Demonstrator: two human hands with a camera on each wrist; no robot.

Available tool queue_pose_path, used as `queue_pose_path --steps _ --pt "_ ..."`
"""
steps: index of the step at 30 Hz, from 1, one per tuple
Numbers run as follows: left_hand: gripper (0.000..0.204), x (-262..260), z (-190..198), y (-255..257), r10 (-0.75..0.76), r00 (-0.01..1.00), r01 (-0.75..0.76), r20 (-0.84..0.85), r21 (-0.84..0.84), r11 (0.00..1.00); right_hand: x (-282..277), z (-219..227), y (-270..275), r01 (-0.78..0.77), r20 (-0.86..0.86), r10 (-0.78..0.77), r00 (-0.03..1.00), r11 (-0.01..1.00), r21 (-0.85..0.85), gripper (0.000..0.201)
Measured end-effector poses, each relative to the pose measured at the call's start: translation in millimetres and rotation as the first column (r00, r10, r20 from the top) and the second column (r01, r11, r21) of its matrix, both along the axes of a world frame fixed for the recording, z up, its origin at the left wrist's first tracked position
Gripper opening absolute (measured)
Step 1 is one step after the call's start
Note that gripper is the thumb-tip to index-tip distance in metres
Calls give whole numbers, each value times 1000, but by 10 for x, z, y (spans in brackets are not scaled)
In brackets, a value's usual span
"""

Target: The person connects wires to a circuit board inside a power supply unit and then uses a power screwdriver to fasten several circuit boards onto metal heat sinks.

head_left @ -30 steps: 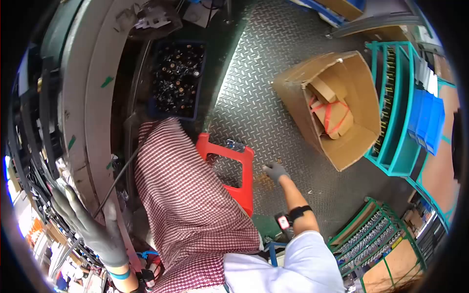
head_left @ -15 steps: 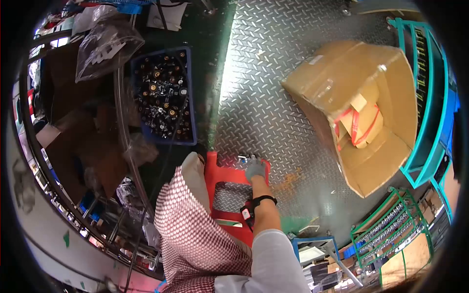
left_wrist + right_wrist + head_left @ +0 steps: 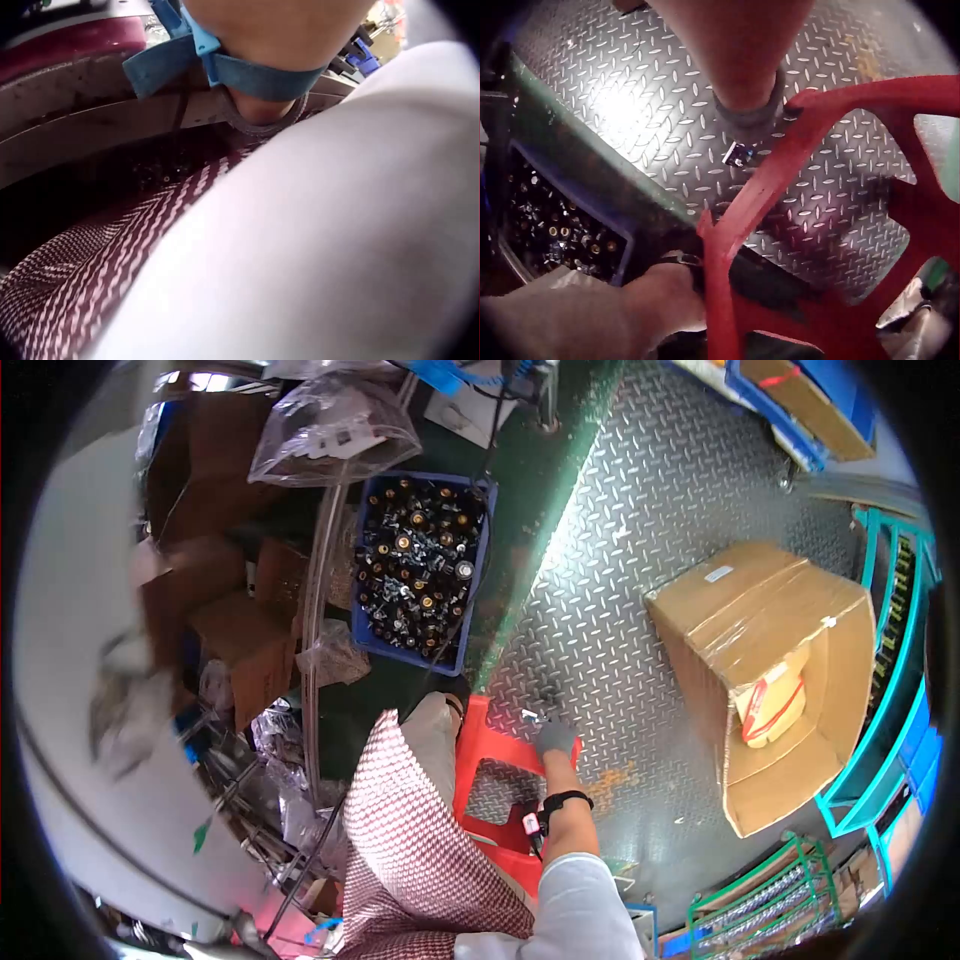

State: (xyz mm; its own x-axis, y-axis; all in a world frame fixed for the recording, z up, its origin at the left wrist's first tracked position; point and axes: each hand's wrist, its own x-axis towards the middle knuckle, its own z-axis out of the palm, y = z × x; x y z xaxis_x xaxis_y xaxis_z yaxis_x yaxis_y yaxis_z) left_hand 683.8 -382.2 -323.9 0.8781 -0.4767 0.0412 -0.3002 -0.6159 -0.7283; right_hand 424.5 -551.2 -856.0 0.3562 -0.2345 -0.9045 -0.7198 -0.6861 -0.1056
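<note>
Where rt hand grips stool: crate, box.

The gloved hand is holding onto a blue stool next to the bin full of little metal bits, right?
Not quite: the stool is red, not blue, as the head view shows. The gloved right hand does rest on its far edge, and the blue bin of small metal parts stands close by on the floor.
</note>
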Motion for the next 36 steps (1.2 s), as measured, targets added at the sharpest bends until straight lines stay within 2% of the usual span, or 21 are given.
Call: queue_pose_path --steps 1,3,5,7,9,11,13,15,17,18,19,20,21,23,25,27,29,31,33,35,36 --pt "76 -69 32 39 20 1000 -20 -1 -39 999 72 149 -96 -18 17 19 1000 1000 -15 38" --pt "74 -240 100 135 65 998 -64 10 -125 990 275 478 -318 150 -18 -150 989 989 4 34" --pt "72 -477 176 194 127 991 -113 49 -225 968 338 771 -464 68 97 -64 993 997 -43 31" --pt "70 -540 -147 121 49 913 -162 404 251 954 450 1162 -617 296 395 -230 889 948 -114 30" --pt "70 -330 147 38 117 981 -154 -152 -260 953 485 1659 -801 267 550 -157 820 956 -125 30" --pt "69 -226 138 -118 53 989 -93 -138 -300 949 537 2091 -975 462 888 -231 398 886 23 24" --pt "73 -216 246 -279 74 984 -105 -162 -196 975 681 2987 -1096 511 942 -298 154 840 182 23" --pt "80 -306 446 -386 63 986 -110 -155 -319 941 767 4041 -1108 395 986 -168 20 907 146 25" --pt "87 -691 635 -303 110 984 -151 -142 -323 934 735 4744 -939 378 999 -25 -39 925 38 26" --pt "89 -962 768 -185 22 975 -119 -221 -435 893 679 5026 -772 350 996 59 -73 936 -30 26" --pt "91 -1203 916 -16 -77 955 -97 -288 -546 832 650 5312 -612 321 984 147 -104 941 -106 27" --pt "92 -1355 1090 245 -293 810 -235 -508 -739 632 670 5723 -375 161 976 184 -114 973 -165 26" --pt "94 -1499 1234 552 -558 596 -423 -577 -816 392 661 5971 -146 39 947 276 -164 961 -273 24" --pt "88 -1750 1348 1139 -572 704 -320 -421 -907 274 696 6432 349 -328 899 368 -239 841 -431 19" --pt "83 -1995 1406 1678 -567 785 -183 -250 -968 173 719 6709 926 -624 876 378 -299 618 -479 21" --pt "80 -2314 1414 2179 -490 813 -226 -315 -946 234 743 6836 1497 -787 883 306 -355 411 -459 24" --pt "68 -2521 1424 2590 -432 847 -347 -309 -938 -10 856 6867 1971 -846 883 293 -367 291 -448 27" --pt "44 -2691 1358 2877 -452 783 -609 -428 -676 -415 948 6877 2373 -940 943 214 -256 171 -294 26" --pt "45 -2816 1305 3102 -506 742 -623 -440 -171 -764 1042 6906 2712 -963 949 241 -204 123 -238 25" --pt "51 -2869 1265 3260 -542 761 -588 -356 -24 -809 1139 6874 2965 -975 964 164 209 111 193 24" --pt "57 -2879 1223 3303 -513 795 -563 -323 -79 -823 1190 6954 3117 -964 948 179 262 98 248 27"
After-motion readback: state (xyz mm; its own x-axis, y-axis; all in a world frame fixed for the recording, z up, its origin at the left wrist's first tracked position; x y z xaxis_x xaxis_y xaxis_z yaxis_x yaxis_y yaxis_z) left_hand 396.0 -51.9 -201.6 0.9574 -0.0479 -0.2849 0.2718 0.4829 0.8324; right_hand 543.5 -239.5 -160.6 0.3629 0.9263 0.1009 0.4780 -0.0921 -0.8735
